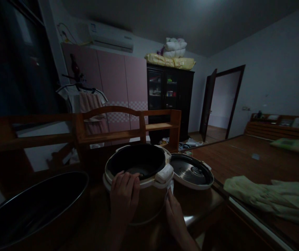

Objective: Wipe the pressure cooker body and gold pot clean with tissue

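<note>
An electric pressure cooker (pixel 149 198) stands upright on a dark desk with its top uncovered, showing the dark interior (pixel 136 158). My left hand (pixel 124 190) grips the front of its rim, fingers curled over the edge. Low on the cooker's right side, my right hand (pixel 174 209) presses a white cloth (pixel 171 186) against the outer wall, just below the white side handle (pixel 164 173). Part of the cloth is hidden by my fingers. The cooker's lid (pixel 191 170) lies behind and to the right, its metal inner side facing up.
A large dark basin (pixel 42 205) stands at the left. Behind the cooker rises a wooden shelf rack (pixel 110 134). To the right, a wooden bed platform (pixel 233 157) carries a crumpled pale green cloth (pixel 267 195). A door (pixel 209 104) stands open at the back.
</note>
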The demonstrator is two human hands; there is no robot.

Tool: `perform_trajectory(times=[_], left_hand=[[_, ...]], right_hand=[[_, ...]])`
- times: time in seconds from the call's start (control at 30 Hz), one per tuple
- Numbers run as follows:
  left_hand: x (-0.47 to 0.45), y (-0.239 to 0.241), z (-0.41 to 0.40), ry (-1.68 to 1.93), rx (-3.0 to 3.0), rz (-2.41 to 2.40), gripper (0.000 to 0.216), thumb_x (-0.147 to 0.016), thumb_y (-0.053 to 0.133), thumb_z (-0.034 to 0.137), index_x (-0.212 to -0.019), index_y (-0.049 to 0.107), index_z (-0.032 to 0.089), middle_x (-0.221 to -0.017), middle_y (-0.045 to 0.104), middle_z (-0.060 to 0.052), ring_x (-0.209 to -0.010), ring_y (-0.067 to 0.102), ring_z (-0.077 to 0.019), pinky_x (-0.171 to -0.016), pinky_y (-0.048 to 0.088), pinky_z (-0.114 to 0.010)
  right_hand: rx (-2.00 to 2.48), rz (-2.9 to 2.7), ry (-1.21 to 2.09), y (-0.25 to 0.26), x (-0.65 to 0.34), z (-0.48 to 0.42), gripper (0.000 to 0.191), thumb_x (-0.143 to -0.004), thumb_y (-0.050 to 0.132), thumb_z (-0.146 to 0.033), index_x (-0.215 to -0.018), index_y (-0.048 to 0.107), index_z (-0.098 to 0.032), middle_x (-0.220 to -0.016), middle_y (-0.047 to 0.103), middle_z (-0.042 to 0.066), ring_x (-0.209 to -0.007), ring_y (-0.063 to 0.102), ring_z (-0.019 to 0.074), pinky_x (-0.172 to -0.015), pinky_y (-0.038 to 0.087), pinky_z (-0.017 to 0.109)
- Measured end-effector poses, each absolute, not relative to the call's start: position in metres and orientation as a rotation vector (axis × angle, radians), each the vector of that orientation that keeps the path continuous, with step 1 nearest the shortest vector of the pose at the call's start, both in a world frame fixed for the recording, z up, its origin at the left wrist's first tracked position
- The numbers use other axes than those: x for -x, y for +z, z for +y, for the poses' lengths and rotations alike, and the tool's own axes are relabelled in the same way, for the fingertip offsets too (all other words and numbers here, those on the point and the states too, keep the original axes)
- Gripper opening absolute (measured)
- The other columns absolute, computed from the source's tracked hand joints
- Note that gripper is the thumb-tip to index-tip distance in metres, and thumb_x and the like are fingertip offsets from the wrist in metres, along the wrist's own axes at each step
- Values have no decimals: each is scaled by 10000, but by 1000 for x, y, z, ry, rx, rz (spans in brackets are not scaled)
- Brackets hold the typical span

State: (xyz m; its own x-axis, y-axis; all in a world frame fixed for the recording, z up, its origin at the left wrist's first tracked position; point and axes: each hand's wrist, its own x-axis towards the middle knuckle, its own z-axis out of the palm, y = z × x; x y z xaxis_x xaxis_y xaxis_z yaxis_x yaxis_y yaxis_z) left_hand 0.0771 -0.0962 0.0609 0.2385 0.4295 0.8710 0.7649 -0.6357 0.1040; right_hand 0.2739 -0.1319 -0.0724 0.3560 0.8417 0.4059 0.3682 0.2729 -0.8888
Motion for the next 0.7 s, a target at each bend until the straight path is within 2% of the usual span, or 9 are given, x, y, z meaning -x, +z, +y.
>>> perform_trajectory(times=[0.17,0.27,0.33,0.47,0.6,0.7], left_hand=[[-77,61,-96,-1363,2154,-1065,190,-927,515,139,-1068,617,216,-934,626,-21,-950,542,-187,-1084,390,-458],[-77,62,-97,-1358,2154,-1067,184,-927,515,136,-1063,613,212,-932,621,-22,-954,539,-186,-1085,389,-457],[-77,63,-97,-1357,2160,-1077,182,-927,516,139,-1062,615,210,-926,617,-24,-952,538,-187,-1084,390,-457],[-78,64,-98,-1355,2170,-1087,190,-929,510,143,-1062,626,212,-915,622,-24,-937,539,-188,-1085,393,-459],[-77,62,-97,-1367,2158,-1076,202,-929,504,149,-1070,632,214,-943,641,-32,-952,553,-198,-1083,396,-467],[-77,61,-96,-1361,2163,-1083,208,-927,505,148,-1075,634,217,-926,637,-28,-943,551,-198,-1088,393,-469]], right_hand=[[1218,-1272,454,-57,-263,-143,572,-1001,440,-316,-1559,323,-266,-1607,355,23,-1498,301,221,-1219,283,427],[1157,-1335,372,-34,-262,-144,619,-989,455,-279,-1579,270,-251,-1627,315,36,-1511,271,240,-1227,256,453],[1114,-1370,349,-17,-264,-141,663,-970,489,-264,-1587,248,-232,-1619,336,60,-1504,289,260,-1217,282,447],[1064,-1394,367,0,-277,-128,657,-925,517,-235,-1557,338,-231,-1562,441,60,-1466,372,274,-1190,337,419],[1176,-1336,422,-23,-289,-116,676,-851,538,-217,-1517,424,-237,-1489,536,40,-1424,440,278,-1174,358,438],[1264,-1294,471,-52,-290,-116,707,-820,519,-213,-1519,417,-214,-1504,516,44,-1416,453,271,-1172,353,451]])
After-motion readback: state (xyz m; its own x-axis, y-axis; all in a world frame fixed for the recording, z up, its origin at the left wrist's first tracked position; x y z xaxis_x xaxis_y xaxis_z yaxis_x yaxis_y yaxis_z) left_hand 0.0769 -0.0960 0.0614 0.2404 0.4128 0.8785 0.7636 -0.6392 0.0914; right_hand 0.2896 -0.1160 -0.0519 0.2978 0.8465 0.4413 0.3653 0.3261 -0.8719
